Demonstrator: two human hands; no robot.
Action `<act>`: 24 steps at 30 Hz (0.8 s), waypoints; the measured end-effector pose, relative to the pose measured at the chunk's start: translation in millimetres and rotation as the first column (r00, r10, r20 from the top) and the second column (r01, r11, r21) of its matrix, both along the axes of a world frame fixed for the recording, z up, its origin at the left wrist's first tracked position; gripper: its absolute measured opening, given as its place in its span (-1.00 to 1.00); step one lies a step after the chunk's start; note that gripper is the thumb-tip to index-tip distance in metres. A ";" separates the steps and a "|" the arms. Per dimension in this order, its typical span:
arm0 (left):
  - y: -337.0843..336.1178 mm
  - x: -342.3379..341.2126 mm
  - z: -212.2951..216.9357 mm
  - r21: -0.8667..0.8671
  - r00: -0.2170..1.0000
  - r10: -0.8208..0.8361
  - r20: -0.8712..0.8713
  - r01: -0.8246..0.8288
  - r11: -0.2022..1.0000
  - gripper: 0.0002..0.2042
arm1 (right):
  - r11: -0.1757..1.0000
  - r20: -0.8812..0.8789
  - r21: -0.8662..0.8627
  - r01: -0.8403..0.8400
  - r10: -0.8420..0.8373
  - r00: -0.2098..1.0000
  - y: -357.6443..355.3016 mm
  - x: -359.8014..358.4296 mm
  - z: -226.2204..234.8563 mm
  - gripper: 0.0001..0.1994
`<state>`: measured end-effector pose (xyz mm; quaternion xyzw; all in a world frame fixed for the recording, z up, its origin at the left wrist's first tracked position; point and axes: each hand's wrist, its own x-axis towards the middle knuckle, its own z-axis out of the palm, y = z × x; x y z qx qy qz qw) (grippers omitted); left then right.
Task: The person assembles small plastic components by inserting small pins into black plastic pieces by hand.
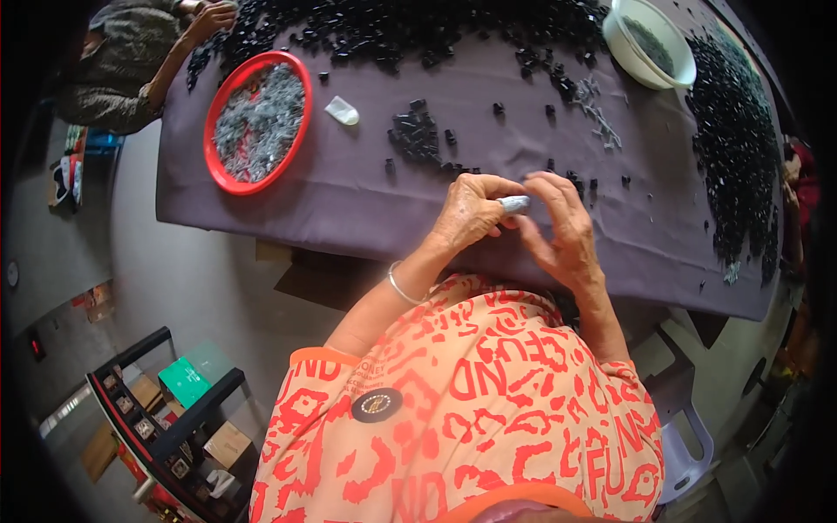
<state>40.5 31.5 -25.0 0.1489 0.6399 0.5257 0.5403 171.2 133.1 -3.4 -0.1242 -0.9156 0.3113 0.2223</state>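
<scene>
Both my hands meet over the near edge of the cloth-covered table point(349, 192). My left hand point(471, 213) is closed in a pinch, with a silvery wrap on its thumb; whatever lies between the fingertips is too small to make out. Close on its right, my right hand point(565, 227) has thumb and fingers apart, curved around the left fingertips. Just beyond my hands lies a loose group of small black plastic pieces point(414, 135). Thin grey pieces point(598, 112) are scattered farther right. A small whitish sleeve-like item point(343, 111) rests to the left.
A red round basin point(209, 131) full of small grey pieces sits at left. A pale tub point(615, 44) with dark grey contents stands at far right. Black pieces point(375, 30) heap along the far and right sides. Another person's hand point(212, 17) reaches in at far left.
</scene>
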 end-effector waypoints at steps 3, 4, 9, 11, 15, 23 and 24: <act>-9.9 -3.7 -15.0 0.245 0.984 0.016 -0.175 0.028 0.969 -0.83 | 0.989 -0.074 -0.047 -0.137 0.134 0.988 -8.5 -19.8 -3.0 -0.56; -8.3 -0.7 -18.3 0.251 0.967 0.070 -0.246 -0.006 0.968 -0.85 | 0.986 -0.087 -0.042 -0.161 0.157 0.984 -11.1 -25.3 -12.8 -0.56; -7.8 1.6 -12.4 0.265 0.977 0.056 -0.206 0.000 0.964 -0.81 | 0.989 -0.160 -0.089 -0.118 0.103 0.982 -14.2 -31.8 -37.0 -0.54; -6.5 0.4 -19.6 0.146 0.933 -0.009 -0.360 0.066 0.987 -0.81 | 0.992 -0.149 -0.058 -0.108 0.098 0.984 -13.2 -32.8 -37.3 -0.53; -9.3 0.3 -21.0 0.016 0.874 -0.062 -0.481 0.079 0.997 -0.80 | 0.989 -0.105 -0.071 -0.131 0.123 0.987 -16.7 -32.7 -35.7 -0.51; -21.7 7.5 -1.2 0.314 0.819 0.125 -0.560 0.071 0.947 -0.85 | 0.971 -0.207 -0.238 -0.024 -0.027 0.978 -3.6 -26.2 -28.3 -0.61; -26.3 0.7 -0.2 0.314 0.815 0.132 -0.564 0.064 0.947 -0.85 | 0.981 -0.194 -0.193 -0.002 -0.036 0.980 -2.9 -27.3 -21.7 -0.60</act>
